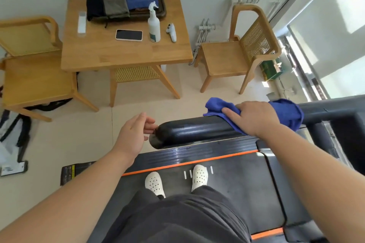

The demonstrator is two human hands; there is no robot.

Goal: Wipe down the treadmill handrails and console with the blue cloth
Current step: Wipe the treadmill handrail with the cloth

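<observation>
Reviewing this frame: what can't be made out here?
All in the head view:
Console: not identifiable, because the right edge cuts off the treadmill front.
Handrail stretch under the blue cloth: covered by the cloth and the right hand.
Left hand at the rail's end: touching or just clear, too close to tell.
Spray bottle label: too small to read.

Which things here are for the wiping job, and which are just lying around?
For the job: blue cloth, pressed by the right hand onto the black handrail; left hand at the rail's end.

Just lying about, all on the table: phone, spray bottle (not in use), white remote, game controller, tray of folded cloths.
</observation>
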